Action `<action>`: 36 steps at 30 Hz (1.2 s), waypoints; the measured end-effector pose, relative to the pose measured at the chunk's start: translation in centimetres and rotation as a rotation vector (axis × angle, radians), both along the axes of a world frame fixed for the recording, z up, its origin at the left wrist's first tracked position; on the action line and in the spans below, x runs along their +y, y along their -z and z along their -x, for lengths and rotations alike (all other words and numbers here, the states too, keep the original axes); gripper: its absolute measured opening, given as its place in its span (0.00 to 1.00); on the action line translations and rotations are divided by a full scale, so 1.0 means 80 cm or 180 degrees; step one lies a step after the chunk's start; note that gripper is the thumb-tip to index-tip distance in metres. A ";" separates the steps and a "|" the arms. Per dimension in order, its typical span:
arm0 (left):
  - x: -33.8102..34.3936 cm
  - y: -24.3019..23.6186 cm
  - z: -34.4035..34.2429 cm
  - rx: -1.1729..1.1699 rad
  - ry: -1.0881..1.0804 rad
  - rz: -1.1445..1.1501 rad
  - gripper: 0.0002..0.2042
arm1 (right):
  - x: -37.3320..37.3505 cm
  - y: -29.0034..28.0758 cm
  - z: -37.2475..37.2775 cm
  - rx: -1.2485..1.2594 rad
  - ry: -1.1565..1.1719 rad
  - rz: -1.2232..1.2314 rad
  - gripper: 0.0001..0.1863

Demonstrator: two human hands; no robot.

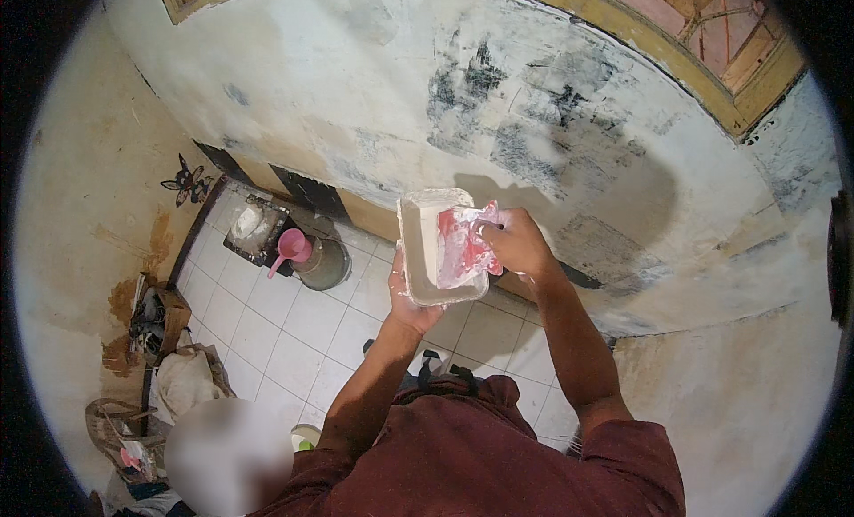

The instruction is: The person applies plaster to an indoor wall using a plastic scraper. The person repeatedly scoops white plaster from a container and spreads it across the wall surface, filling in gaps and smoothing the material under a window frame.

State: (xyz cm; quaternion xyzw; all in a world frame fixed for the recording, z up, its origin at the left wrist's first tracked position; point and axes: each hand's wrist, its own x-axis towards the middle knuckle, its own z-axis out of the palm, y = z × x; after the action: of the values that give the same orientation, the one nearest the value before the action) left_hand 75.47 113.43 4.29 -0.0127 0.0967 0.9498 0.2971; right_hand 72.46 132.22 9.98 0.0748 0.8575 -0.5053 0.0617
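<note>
A rectangular tub [415,294] with a crusted white rim is held up in front of the wall by my left hand [411,308], whose fingers wrap its left side and underside. Pale putty coats the inside of the tub. My right hand [519,243] grips a red putty spreader [455,257] smeared with white, its blade over the tub's right side. Part of the tub's right wall is hidden behind the spreader. White smears show on both hands. Beyond them stands the wall [356,99], patched with white filler and dark black stains [569,99].
On the white tiled floor [276,348], at the left, are a pink dipper [292,248] on a bucket [326,266] and a dark square stand [258,241] with white material on top. A box [169,317] and a pale sack [187,379] line the left wall. Wooden window frames [738,112] edge the top.
</note>
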 end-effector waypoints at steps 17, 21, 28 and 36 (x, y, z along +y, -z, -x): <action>0.004 0.018 0.003 -0.0104 -0.0124 0.0552 0.31 | -0.032 0.035 0.013 0.0008 -0.0154 0.0862 0.14; 0.004 0.016 0.004 -0.0038 -0.0165 0.0603 0.31 | -0.030 0.018 0.005 0.0220 -0.0223 0.1016 0.12; 0.003 0.004 0.003 -0.0086 0.0027 0.0510 0.31 | -0.010 -0.007 -0.016 -0.0018 0.0100 0.2110 0.11; 0.017 -0.004 0.014 -0.0026 -0.0220 0.0350 0.32 | 0.038 0.019 -0.032 0.0025 0.0462 0.2819 0.16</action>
State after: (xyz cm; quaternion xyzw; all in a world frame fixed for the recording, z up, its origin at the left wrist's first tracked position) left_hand 74.33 114.79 4.61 -0.0362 0.1471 0.9527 0.2635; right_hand 74.98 135.25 8.44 0.0993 0.5513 -0.8269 0.0489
